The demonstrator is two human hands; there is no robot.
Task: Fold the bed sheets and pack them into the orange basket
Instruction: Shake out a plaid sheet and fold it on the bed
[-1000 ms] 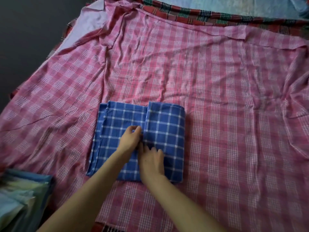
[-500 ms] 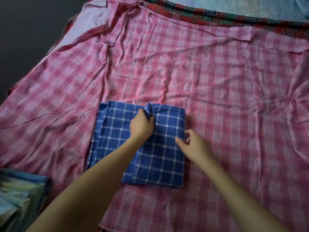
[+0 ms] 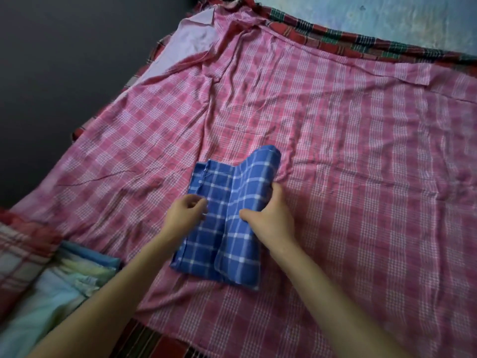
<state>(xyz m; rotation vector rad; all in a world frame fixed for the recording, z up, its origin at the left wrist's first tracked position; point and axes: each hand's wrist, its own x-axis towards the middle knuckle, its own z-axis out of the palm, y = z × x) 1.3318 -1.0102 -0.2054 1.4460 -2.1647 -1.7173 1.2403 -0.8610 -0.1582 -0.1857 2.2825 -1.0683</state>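
I see my right hand [image 3: 271,218] gripping the blue sheet [image 3: 227,228] at its 3 o'clock edge, its long axis running 6-to-12; left hand [image 3: 184,214] at 9, grip unclear.

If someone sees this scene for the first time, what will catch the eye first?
A folded blue checked sheet lies in the middle, on a wide pink checked sheet. The right hand grips its raised right fold, and the left hand is at its left side. Pale folded cloth lies at the lower left.
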